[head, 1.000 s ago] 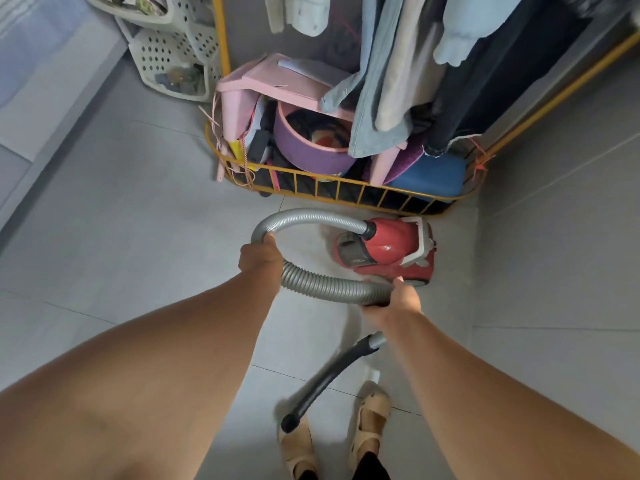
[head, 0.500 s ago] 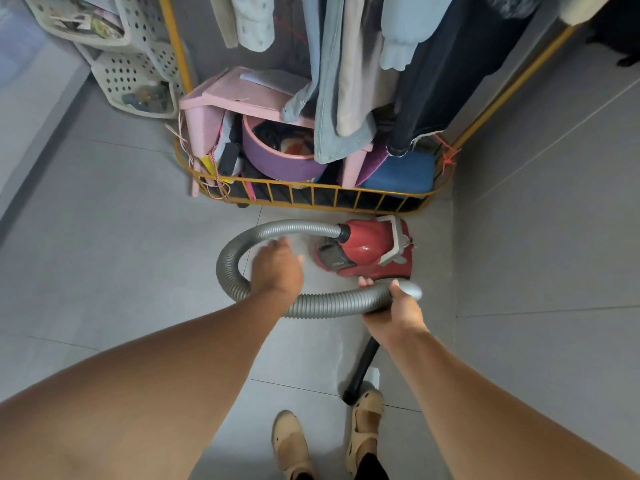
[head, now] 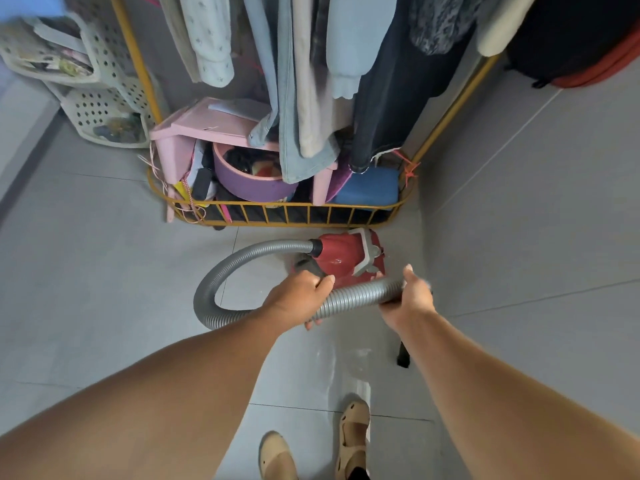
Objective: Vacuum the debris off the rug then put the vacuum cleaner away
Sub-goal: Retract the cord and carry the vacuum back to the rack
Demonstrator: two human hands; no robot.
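- Since a second ago the left hand [head: 297, 296] has slid along the hose [head: 221, 271] from the far side of its loop to a spot close to the right hand [head: 411, 296], and the loop has drawn in tighter.
- Both hands are curled round the grey ribbed hose: the left wraps it from above with fingertips showing beneath, and the right clasps it further along with the thumb raised.
- From the left hand the hose curves out to the left and back to the front of the red canister vacuum cleaner [head: 343, 258].
- That vacuum cleaner sits on the grey tiled floor [head: 104, 271], just behind the hands and just in front of the base of a yellow clothes rack [head: 284, 213].
- A black tube end [head: 402, 356] shows below the right forearm; the rest is hidden.
- Inside the rack base are a purple basin [head: 252, 187], a pink stool [head: 207, 123] and a blue box [head: 367, 188], under hanging clothes [head: 304, 81].
- White perforated baskets [head: 104, 109] stand left of the rack.
- Two beige sandals [head: 353, 431] show at the bottom edge.
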